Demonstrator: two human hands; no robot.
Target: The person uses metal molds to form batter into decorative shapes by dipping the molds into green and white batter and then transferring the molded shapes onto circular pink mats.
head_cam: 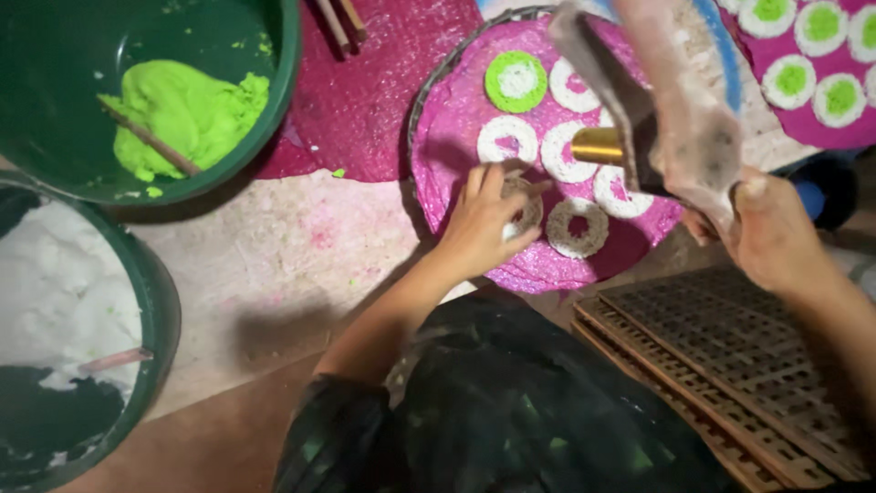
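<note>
My left hand (pixel 485 222) rests on a white ring-shaped piece (pixel 526 212) lying on a round tray covered in glittery pink sheet (pixel 447 137). Several white rings (pixel 507 139) lie on that tray, and one has a green outer band (pixel 516 80). My right hand (pixel 774 236) grips a smeared piping bag (pixel 677 110) with a brass nozzle (pixel 599 145), held above the rings at the tray's right side.
A green bowl with bright green paste and a stick (pixel 182 114) sits at top left. Another green bowl with white paste (pixel 64 301) is at left. A second pink tray of green-filled rings (pixel 812 64) is top right. Wooden lattice racks (pixel 730 365) lie at lower right.
</note>
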